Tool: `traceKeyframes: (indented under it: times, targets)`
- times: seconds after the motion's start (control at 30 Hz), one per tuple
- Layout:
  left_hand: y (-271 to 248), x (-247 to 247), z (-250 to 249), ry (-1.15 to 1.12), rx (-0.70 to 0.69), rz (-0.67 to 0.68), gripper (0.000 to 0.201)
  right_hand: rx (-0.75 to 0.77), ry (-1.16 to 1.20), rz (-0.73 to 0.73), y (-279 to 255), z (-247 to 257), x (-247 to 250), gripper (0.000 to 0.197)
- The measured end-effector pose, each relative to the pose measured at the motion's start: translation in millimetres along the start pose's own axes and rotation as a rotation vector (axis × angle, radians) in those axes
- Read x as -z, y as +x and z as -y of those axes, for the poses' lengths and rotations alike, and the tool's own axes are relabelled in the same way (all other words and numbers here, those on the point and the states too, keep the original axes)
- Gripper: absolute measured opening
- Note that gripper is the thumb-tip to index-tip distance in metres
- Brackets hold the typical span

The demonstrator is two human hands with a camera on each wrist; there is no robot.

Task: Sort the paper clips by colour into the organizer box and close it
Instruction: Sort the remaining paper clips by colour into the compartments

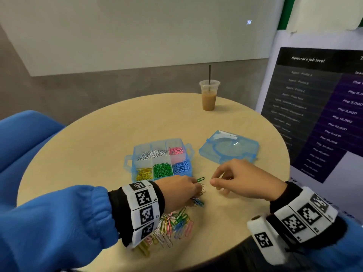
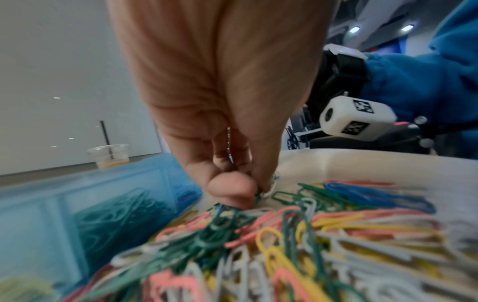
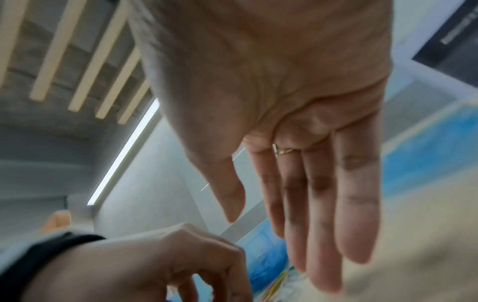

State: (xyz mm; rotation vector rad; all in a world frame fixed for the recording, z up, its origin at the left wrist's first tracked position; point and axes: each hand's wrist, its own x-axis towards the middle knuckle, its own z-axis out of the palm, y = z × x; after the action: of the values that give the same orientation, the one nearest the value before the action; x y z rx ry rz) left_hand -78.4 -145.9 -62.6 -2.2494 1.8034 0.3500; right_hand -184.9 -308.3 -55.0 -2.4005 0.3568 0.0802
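From the head camera, a round, pale wooden desk carries an open blue organizer box near its middle. The box's compartments hold white, pink, yellow, green and blue paper clips, each colour in its own section. The box's blue lid lies separately on the desk, just to the right of the box and toward the right edge. A heap of mixed loose paper clips sits at the near edge, partly under the person's left wrist. The left hand rests at the near side of the box, its fingers curled down onto a few clips on the desk, beside a single green clip. The right hand hovers over the desk, near the lid, with fingers loosely bent and nothing in it. A plastic cup of iced coffee with a straw stands at the far edge.

From the left wrist camera, the left hand pinches clips between thumb and fingertips at the far side of the heap. The box stands just left of it.

From the right wrist camera, the right hand is released, palm bare, fingers straight and close together.
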Motion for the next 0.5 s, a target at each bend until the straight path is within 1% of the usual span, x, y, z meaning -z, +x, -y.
traceKeyframes:
  times: [0.13,0.2,0.33,0.43,0.5]
  targets:
    - [-3.6,-2.2,12.1,-0.085,0.024,-0.017,0.011,-0.028,0.286,0.069,1.9,0.6,-5.3,0.023]
    - [-7.4,-2.4,17.9,-0.122,0.049,-0.031,0.008,-0.037,0.434,0.101,2.5,2.3,-7.8,0.024]
    - [-22.9,2.6,27.5,-0.306,0.103,-0.157,0.01,-0.089,0.709,0.125,5.1,10.8,-20.3,0.027]
    - [-35.9,7.9,30.6,-0.434,0.136,-0.25,0.012,-0.193,0.913,0.182,6.4,23.5,-33.1,0.042]
    - [-41.9,10.3,29.2,-0.47,0.141,-0.312,0.012,-0.26,1.041,0.237,6.7,30.9,-41.6,0.054]
